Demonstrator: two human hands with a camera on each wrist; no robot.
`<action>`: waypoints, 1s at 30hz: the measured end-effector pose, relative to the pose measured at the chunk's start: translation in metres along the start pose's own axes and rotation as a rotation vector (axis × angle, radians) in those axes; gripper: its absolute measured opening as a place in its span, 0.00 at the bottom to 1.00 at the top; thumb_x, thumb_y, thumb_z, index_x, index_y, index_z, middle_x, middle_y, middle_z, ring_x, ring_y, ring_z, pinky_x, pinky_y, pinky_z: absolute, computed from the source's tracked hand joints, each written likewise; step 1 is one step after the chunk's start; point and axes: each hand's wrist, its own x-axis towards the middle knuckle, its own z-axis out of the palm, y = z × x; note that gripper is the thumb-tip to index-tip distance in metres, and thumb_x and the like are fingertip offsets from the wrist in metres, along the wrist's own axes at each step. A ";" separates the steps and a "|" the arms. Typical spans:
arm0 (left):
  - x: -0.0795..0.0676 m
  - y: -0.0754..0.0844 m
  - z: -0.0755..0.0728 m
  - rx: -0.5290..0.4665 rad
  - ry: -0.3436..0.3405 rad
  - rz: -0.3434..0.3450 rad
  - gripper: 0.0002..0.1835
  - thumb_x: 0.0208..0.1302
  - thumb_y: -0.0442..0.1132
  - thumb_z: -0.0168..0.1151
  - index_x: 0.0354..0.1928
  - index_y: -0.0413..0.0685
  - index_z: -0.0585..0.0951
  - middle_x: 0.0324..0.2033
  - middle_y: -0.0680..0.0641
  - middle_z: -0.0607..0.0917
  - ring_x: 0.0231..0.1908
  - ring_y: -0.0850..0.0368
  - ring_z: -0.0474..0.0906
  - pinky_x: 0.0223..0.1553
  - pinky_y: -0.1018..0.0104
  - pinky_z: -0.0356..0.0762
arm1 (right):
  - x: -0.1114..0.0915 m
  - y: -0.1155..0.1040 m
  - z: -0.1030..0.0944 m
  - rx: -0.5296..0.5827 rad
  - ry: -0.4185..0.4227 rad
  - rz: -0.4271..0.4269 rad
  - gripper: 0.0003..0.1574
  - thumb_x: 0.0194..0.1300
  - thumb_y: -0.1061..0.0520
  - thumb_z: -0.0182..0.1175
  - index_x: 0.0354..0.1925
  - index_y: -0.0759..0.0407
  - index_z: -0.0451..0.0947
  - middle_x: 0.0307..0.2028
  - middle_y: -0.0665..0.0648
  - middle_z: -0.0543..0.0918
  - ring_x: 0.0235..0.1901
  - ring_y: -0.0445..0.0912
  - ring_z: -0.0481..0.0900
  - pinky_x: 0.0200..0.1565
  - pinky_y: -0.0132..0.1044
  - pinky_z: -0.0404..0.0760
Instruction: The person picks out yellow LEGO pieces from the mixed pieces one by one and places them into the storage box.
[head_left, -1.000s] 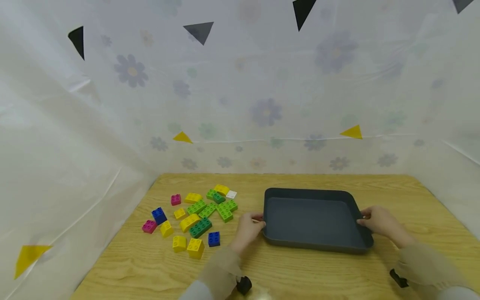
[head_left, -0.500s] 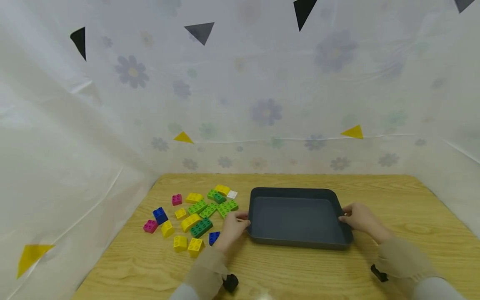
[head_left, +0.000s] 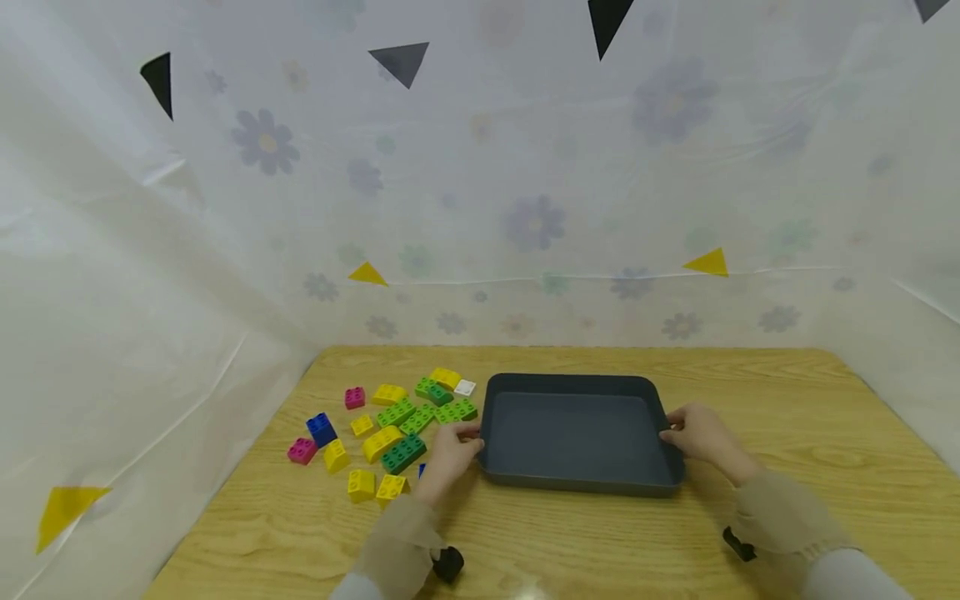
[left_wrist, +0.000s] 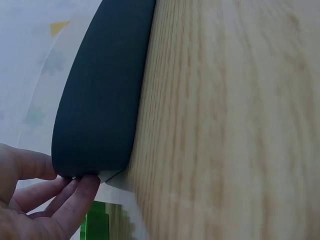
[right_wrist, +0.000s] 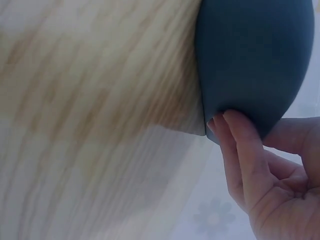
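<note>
A dark grey rectangular tray (head_left: 573,437) lies on the wooden table in the head view, with nothing in it. My left hand (head_left: 448,457) grips its left rim, and the right hand (head_left: 701,433) grips the opposite rim. In the left wrist view, the fingers and thumb of my left hand (left_wrist: 47,205) meet the end of the tray (left_wrist: 100,90). From the right wrist, two fingertips of the right hand (right_wrist: 270,185) press the tray's outer wall (right_wrist: 255,55), while the thumb's tip is hidden behind it.
Several toy building bricks lie scattered left of the tray, among them a dark green brick (head_left: 403,453) and light green ones (head_left: 456,411). A blue brick (head_left: 422,470) is mostly hidden by my left hand. A flowered white curtain (head_left: 525,167) hangs behind the table.
Both hands have slid the tray leftward across the table, closer to the bricks. My left hand now covers most of the nearest blue brick. The other bricks stay put.
</note>
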 end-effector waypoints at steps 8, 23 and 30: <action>-0.001 -0.002 -0.005 0.057 0.039 0.009 0.15 0.57 0.27 0.58 0.48 0.32 0.79 0.38 0.41 0.81 0.39 0.52 0.74 0.34 0.66 0.74 | -0.003 -0.009 0.005 0.011 0.016 -0.027 0.22 0.58 0.68 0.56 0.45 0.88 0.68 0.34 0.77 0.76 0.27 0.55 0.81 0.25 0.38 0.81; 0.001 0.001 -0.008 0.081 0.050 0.023 0.15 0.55 0.27 0.59 0.46 0.33 0.80 0.37 0.41 0.82 0.40 0.51 0.76 0.37 0.63 0.77 | -0.003 -0.012 0.005 -0.028 0.013 -0.024 0.21 0.59 0.68 0.56 0.45 0.87 0.69 0.32 0.73 0.77 0.23 0.50 0.79 0.24 0.37 0.79; -0.002 0.007 -0.022 0.103 -0.036 0.050 0.22 0.58 0.33 0.60 0.55 0.35 0.74 0.43 0.39 0.79 0.43 0.47 0.76 0.36 0.62 0.78 | -0.003 -0.014 0.006 -0.060 0.000 0.021 0.22 0.60 0.66 0.56 0.47 0.85 0.69 0.34 0.72 0.77 0.24 0.48 0.77 0.25 0.38 0.77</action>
